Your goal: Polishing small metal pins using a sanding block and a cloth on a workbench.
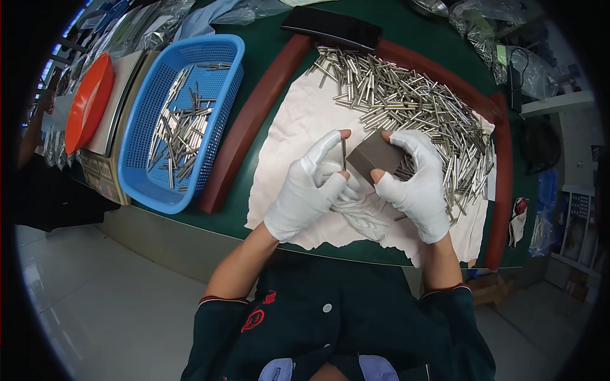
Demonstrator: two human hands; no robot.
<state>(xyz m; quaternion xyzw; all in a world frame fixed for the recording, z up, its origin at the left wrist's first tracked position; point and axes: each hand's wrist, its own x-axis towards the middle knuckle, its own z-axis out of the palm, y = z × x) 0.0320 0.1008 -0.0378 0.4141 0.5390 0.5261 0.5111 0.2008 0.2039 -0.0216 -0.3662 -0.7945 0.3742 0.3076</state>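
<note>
Both my hands wear white gloves with bare thumb and index tips. My left hand (302, 193) pinches a thin metal pin (344, 154) by its two ends, between thumb and index finger. Close on its right, my right hand (416, 184) grips a grey-brown block (376, 155) that looks like a sanding sponge. Pin and block are very near each other; whether they touch I cannot tell. Beneath them lies a crumpled white cloth (365, 219) on a pale sheet (279, 171). A large heap of shiny metal pins (406, 89) covers the sheet's far and right side.
Reddish-brown bars (257, 127) frame the sheet on the green table. A black phone (330, 28) rests on the far bar. To the left stand a blue plastic basket (234, 82) holding metal pins, a scale (121, 105) and an orange-red tray (90, 103). Plastic bags (489, 47) lie far right.
</note>
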